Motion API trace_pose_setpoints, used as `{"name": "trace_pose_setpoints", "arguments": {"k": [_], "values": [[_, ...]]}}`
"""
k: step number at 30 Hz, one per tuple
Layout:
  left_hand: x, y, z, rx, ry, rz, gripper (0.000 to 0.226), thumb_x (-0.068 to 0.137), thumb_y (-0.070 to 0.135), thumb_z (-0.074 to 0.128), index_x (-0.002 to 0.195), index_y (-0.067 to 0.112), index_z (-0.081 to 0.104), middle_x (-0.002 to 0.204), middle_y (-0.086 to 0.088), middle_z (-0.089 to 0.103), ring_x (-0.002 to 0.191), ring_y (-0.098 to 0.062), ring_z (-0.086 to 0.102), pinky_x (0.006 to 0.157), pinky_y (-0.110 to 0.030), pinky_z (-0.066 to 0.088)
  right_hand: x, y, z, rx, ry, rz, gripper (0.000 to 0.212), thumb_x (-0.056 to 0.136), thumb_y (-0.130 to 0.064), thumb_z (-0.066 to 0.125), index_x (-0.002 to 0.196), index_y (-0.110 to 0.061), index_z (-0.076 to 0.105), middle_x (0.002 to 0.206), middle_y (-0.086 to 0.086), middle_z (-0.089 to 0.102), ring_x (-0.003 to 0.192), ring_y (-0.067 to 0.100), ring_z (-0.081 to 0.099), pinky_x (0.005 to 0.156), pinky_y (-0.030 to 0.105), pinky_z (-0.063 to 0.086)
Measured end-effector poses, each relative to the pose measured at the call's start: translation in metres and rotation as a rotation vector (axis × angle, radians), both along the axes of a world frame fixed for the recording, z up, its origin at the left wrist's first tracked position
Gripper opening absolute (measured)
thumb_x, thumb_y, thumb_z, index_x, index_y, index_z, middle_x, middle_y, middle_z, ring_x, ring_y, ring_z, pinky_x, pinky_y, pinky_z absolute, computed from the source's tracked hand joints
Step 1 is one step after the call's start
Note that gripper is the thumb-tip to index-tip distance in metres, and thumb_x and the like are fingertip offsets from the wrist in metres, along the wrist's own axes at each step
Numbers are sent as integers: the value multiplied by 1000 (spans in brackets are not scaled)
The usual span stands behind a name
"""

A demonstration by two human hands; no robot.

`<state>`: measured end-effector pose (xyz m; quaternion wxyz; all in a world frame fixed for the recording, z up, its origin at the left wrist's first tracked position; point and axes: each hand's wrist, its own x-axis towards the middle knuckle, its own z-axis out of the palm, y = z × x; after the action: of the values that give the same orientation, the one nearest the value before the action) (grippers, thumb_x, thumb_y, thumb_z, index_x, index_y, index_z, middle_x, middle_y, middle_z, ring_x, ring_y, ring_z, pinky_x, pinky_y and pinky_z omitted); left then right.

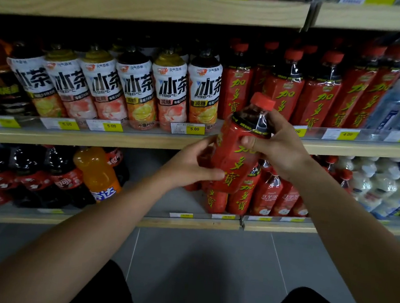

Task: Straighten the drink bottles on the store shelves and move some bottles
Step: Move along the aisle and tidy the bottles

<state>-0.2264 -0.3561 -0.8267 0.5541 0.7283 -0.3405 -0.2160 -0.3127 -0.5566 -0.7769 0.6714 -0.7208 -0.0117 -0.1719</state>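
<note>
1. Head view shows both hands on one red bottle (236, 152), held in the air in front of the shelves, level with the edge of the middle shelf (122, 142).
2. Its long axis tilts, with the red cap (262, 101) toward 1 o'clock and the base toward 7 o'clock.
3. Right hand (277, 146) wraps the bottle's shoulder from the 3 o'clock side, thumb across the label; left hand (190, 165) grips the lower body from 9 o'clock, thumb on the front.
4. Matching red bottles (320, 89) stand in a row on the middle shelf at 12 to 2 o'clock from the cap, so that row looks like the nearest home; more stand on the lower shelf behind the base.
5. Held bottle: dark drink showing at the neck, red wrap, yellow-green characters down the front.
</note>
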Motion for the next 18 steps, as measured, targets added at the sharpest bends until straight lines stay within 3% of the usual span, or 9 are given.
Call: {"name": "trace_pose_setpoints", "arguments": {"k": [3,6,9,12,15,18], "values": [[-7,-12,0,84,-227,123,90,67,28,91,143,27,44,126,13,62,115,-3,60,98,-25,48,0,4,1,-138,12,-71,59,75,-3,83,125,-19,57,112,-3,70,108,17,67,96,47,54],[-10,-17,-2,40,-229,169,86,69,20,90,143,24,46,122,12,64,106,6,61,89,-13,49,-3,6,0,-337,64,-141,66,78,-22,83,134,-24,49,117,-8,67,107,11,65,94,42,54],[-11,-21,-4,29,-231,187,90,70,13,89,146,24,43,115,22,59,95,23,54,80,1,41,-2,17,-6,-392,105,-236,79,68,-34,88,130,-22,41,117,-6,63,104,10,65,90,37,56],[-15,-28,-8,32,-283,205,95,71,15,88,150,26,36,119,24,55,101,20,50,82,6,34,4,32,-14,-442,101,-434,96,53,-51,88,128,-20,37,122,1,55,109,15,60,88,36,54],[-17,-34,-14,-6,-321,227,96,72,17,87,151,25,33,123,23,52,107,23,42,83,7,30,6,37,-14,-490,94,-545,90,60,-44,89,129,-17,39,121,2,53,99,15,56,77,28,46],[-9,-34,-13,16,-354,167,101,74,22,86,154,31,25,129,23,51,108,26,44,88,4,32,5,32,-12,-514,54,-585,86,61,-45,89,127,-19,41,117,-2,55,93,10,53,75,28,46]]}}
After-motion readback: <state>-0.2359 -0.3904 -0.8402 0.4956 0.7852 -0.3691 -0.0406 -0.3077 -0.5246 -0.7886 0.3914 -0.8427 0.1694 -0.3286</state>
